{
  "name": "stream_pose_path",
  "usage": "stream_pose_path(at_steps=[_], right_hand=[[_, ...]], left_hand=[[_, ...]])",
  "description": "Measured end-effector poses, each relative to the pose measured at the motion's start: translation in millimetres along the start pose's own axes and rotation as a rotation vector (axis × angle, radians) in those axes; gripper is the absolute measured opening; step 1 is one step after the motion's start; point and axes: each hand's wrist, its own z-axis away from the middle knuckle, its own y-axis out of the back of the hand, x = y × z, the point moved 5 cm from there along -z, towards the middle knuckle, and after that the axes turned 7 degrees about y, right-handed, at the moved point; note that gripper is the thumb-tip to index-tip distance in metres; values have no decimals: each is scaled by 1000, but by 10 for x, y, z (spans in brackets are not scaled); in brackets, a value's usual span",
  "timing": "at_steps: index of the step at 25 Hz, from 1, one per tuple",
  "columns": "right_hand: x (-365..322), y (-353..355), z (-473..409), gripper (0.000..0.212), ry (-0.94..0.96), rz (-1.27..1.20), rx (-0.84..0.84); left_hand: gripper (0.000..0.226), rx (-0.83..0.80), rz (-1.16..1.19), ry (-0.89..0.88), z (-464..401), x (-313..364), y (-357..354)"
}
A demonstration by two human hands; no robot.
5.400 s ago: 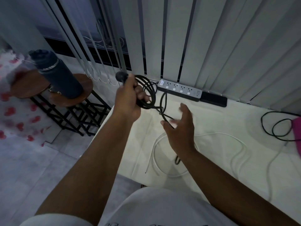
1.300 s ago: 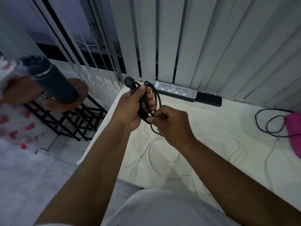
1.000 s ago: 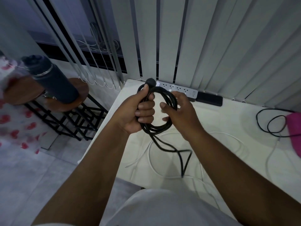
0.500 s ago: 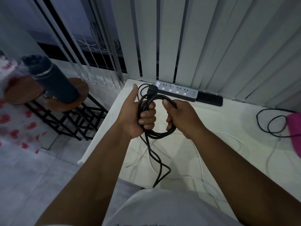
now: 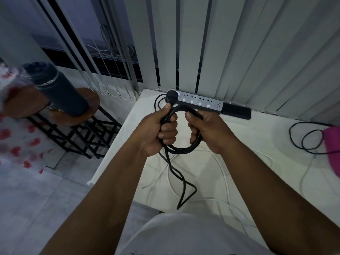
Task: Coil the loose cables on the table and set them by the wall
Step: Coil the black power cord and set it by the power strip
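Observation:
Both hands hold a coiled black cable (image 5: 181, 149) above the white table (image 5: 257, 137). My left hand (image 5: 158, 131) grips the coil's left side, thumb up by the round black plug (image 5: 172, 95). My right hand (image 5: 206, 130) grips the coil's right side. A loose tail of the black cable hangs down to a bend near the table's front edge. A white cable (image 5: 223, 173) lies in loose loops on the table under my hands. Another thin black cable (image 5: 303, 142) lies looped at the right.
A grey power strip (image 5: 200, 102) and a black block (image 5: 236, 111) lie along the wall under vertical blinds (image 5: 239, 52). A pink object (image 5: 333, 144) sits at the right edge. Left of the table, a dark bottle (image 5: 58, 91) stands on a round wooden stool (image 5: 71, 115).
The coil has been gathered tighter between both hands; my left thumb has come down onto the cable and the hanging tail has swung slightly right.

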Motion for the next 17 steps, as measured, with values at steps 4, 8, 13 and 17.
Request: stream_pose_path(at_steps=[4,8,13,17], right_hand=[[5,-30,-10,12,18,-134,30],[466,-295,173,46,-162,-175,-247],[880,-363,444,14,-126,322,-657],[1133,-115,468,16,-115,786,-705]], left_hand=[[53,110,57,-44,-21,37,-39],[47,186,157,-163,-15,277,79],[45,265,190,-255,125,515,292],[48,273,159,-353,332,839,359]])
